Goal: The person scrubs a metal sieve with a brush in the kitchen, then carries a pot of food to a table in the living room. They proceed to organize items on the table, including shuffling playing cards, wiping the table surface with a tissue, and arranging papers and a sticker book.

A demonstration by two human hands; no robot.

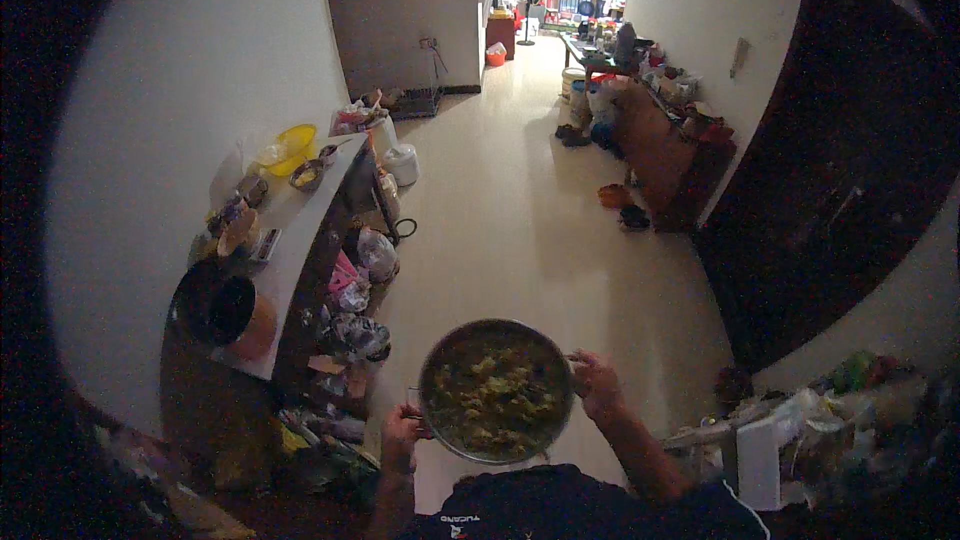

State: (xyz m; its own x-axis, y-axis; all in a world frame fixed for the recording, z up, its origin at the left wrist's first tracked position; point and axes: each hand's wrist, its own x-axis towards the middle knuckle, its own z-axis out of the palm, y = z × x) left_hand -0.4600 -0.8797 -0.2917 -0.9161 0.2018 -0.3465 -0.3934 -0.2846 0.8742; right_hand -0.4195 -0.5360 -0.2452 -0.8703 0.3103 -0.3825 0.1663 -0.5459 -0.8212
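Note:
A round metal pot (496,390) full of chunky greenish-yellow food in dark liquid is held level in front of my body. My left hand (403,431) grips its handle on the left side. On the opposite side my right hand (596,382) is closed around the other handle. Beneath the pot lies the pale floor, and its far rim points down the hallway. The outer side of the pot is hidden by the steep view.
A white-topped counter (296,240) on the left carries a yellow basin (291,150), bowls and a dark pot (232,311). Bags (375,255) fill its lower shelf. On the right stand a dark door (832,187) and a brown cabinet (660,150). Shoes (634,217) lie beside the cabinet.

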